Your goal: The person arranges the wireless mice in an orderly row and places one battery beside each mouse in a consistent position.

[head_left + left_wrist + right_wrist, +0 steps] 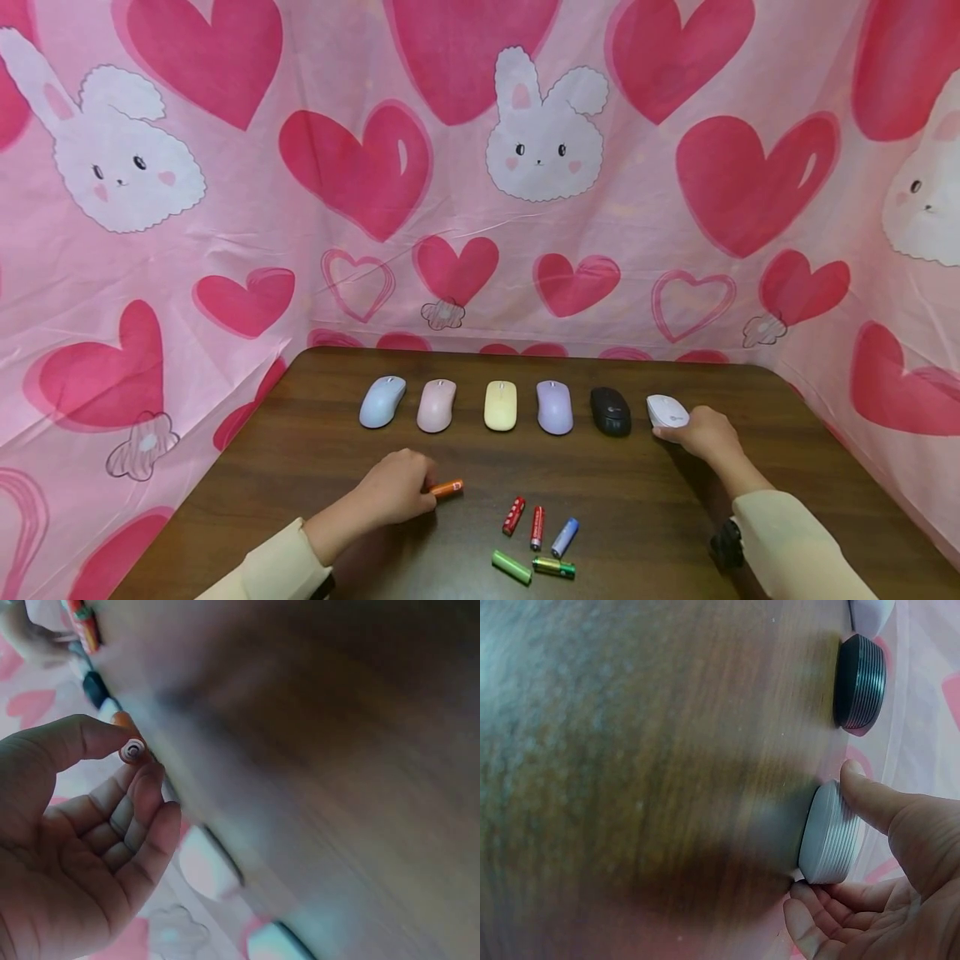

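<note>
My left hand (401, 486) pinches an orange battery (447, 489) between thumb and fingers, over the left part of the table. In the left wrist view the battery's flat end (132, 751) faces the camera. At the right end of a row of computer mice, my right hand (708, 433) grips a white computer mouse (666, 410), which sits on the table. The right wrist view shows the thumb along one side of that white mouse (829, 834) and the fingers at its other side. Beside it stands a black mouse (611, 411), untouched.
Leftward along the row are purple (554, 407), yellow (500, 406), pink (437, 406) and light blue (382, 402) mice. Nearer lie two red batteries (513, 516), a blue one (565, 537), a light green one (512, 567) and a green-and-gold one (553, 568). A patterned cloth (465, 208) hangs behind the table.
</note>
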Available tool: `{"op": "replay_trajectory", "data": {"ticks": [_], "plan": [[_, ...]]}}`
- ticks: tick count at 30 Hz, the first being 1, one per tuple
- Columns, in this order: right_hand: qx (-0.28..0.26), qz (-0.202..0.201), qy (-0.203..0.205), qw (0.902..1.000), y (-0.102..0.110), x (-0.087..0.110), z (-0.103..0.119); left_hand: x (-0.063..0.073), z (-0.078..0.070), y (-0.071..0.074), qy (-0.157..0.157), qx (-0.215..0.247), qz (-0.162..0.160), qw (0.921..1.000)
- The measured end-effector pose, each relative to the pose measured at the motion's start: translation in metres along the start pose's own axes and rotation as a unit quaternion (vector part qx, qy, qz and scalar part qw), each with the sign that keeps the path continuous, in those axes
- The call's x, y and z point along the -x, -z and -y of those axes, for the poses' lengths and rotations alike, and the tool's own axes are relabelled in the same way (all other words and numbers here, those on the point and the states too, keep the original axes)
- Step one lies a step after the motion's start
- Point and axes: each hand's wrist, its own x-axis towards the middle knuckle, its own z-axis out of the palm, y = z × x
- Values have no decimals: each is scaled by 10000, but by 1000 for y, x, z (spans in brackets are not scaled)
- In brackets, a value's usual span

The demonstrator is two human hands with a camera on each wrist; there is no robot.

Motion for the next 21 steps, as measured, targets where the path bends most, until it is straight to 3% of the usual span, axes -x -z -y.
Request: {"op": "replay_trajectory", "data": {"ticks": [11, 18, 21], "plan": [[15, -24, 46, 10000, 0, -1, 1, -4, 41, 3, -59, -144, -10, 9999], [45, -50, 68, 10000, 0, -2, 0, -6, 68, 13, -389, -95, -113, 9991], [64, -77, 110, 9999, 0, -2, -1, -6, 79, 16, -388, -86, -109, 9992]]}}
